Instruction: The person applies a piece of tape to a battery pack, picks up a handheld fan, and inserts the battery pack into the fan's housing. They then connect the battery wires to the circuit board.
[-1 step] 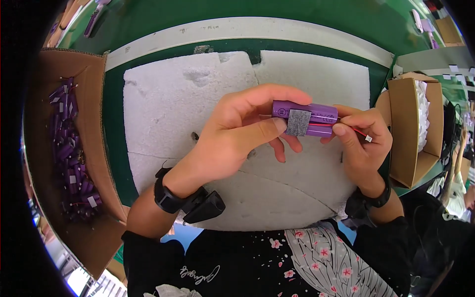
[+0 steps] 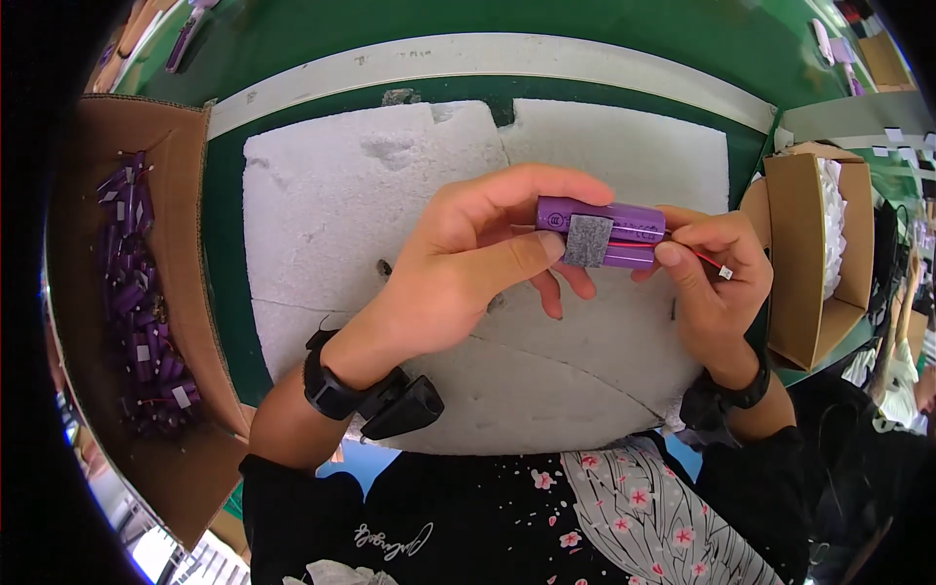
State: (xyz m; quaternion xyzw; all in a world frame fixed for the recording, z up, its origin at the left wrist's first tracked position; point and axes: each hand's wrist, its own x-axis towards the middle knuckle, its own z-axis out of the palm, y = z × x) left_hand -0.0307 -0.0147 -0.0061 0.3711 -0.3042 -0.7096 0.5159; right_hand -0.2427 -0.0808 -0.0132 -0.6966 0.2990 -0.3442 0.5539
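Observation:
Above the right half of a white foam board (image 2: 585, 370), both hands hold one purple battery pack (image 2: 636, 222). It looks like two cylinders side by side, with a grey foam pad (image 2: 589, 242) stuck across them. My left hand (image 2: 458, 263) grips its left end between thumb and forefinger, the other fingers hanging below. At the right end, my right hand (image 2: 721, 273) pinches the pack's red and black wires between thumb and forefinger. A small white connector (image 2: 725, 273) sticks out past those fingers. The underside of the pack is hidden.
On the left stands a cardboard box (image 2: 175, 478) holding several purple battery packs (image 2: 141, 292). A smaller cardboard box (image 2: 814, 312) with white packing inside is at the right. Beyond the foam board, a pale strip (image 2: 487, 60) crosses the green table (image 2: 546, 19).

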